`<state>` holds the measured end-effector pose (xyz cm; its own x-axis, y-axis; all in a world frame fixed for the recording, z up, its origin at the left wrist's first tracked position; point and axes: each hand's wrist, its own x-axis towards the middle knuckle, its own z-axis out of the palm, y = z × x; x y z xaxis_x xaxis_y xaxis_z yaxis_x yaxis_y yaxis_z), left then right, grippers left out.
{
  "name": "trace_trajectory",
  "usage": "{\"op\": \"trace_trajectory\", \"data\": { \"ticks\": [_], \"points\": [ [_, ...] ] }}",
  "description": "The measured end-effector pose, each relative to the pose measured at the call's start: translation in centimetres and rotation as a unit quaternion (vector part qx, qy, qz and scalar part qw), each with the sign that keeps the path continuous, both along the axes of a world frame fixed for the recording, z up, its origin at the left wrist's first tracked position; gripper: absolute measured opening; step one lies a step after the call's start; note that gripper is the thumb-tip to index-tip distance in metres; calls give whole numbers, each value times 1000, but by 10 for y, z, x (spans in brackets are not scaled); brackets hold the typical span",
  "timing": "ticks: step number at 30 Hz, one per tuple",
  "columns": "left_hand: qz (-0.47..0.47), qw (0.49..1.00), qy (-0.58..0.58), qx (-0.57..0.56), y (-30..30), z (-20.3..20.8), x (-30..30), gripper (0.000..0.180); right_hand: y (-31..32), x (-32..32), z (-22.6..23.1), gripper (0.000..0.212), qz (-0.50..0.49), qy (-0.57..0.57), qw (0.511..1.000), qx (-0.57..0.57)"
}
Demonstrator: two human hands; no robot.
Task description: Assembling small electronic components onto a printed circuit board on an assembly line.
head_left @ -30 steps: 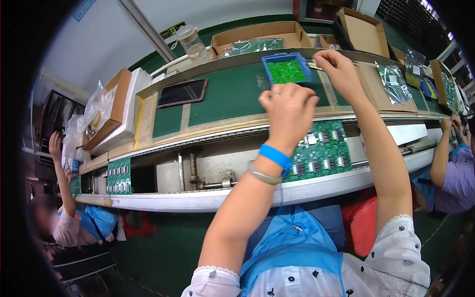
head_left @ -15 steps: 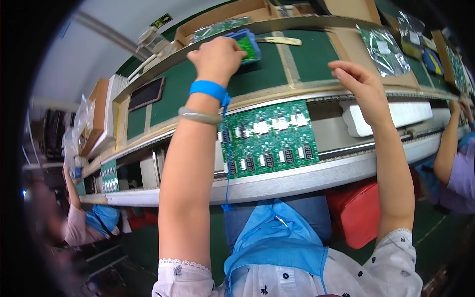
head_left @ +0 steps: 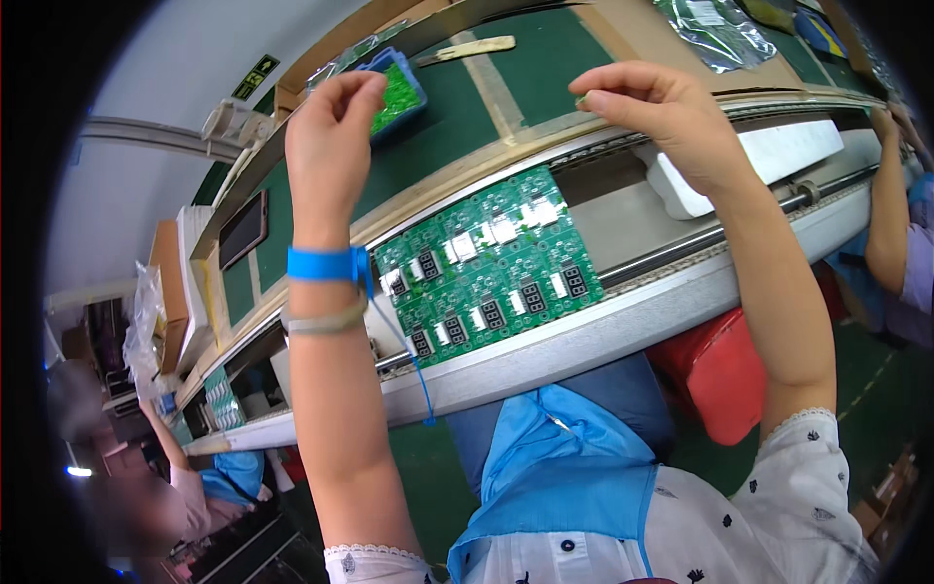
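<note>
My left hand (head_left: 331, 146), with a blue wrist strap on its arm, is closed in a pinch beside a blue bin (head_left: 416, 90). Small bright green parts (head_left: 397, 97) fill that bin. Whatever the left fingertips hold, if anything, is hidden. Farther right, above the conveyor's far edge, my right hand (head_left: 671, 112) pinches a tiny green part (head_left: 582, 101) between thumb and forefinger. Below and between both hands, a green circuit board panel (head_left: 486, 268) lies across the conveyor rails. It carries black digit displays (head_left: 491, 313) and white parts in two rows.
A cutter with a pale handle (head_left: 477, 49) lies beyond the bin. A white foam block (head_left: 759, 165) rests in the conveyor right of the panel. The metal front rail (head_left: 525, 355) runs before me. A phone (head_left: 243, 231) lies at left; co-workers' arms (head_left: 887, 195) show at both sides.
My left hand has come out of the blue bin and moved left. My right thumb and forefinger have come together, with a small green part now showing there. The whole view has tilted.
</note>
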<state>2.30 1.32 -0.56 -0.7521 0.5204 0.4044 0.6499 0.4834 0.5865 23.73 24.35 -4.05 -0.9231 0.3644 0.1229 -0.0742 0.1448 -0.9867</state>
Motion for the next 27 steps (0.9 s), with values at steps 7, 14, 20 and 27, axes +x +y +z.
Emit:
{"op": "trace_trajectory", "data": {
  "ticks": [7, 14, 20, 27],
  "points": [
    [-240, 876, -390, 153, -11, -1, 100, 15, 4, 2, -1, 29, 13, -6, 999, -45],
    [-265, 839, -452, 147, -45, -2, 112, 17, -7, 9, 0, 27, 5, -14, 1000, -27],
    [-261, 831, -455, 183, -65, -17, 108, 19, -33, 26, 6, 20, 4, -60, 994, 95],
    [-249, 843, -424, 218, -60, -13, 113, 19, -58, 43, -9, 13, 2, -20, 915, 403]
  ]
}}
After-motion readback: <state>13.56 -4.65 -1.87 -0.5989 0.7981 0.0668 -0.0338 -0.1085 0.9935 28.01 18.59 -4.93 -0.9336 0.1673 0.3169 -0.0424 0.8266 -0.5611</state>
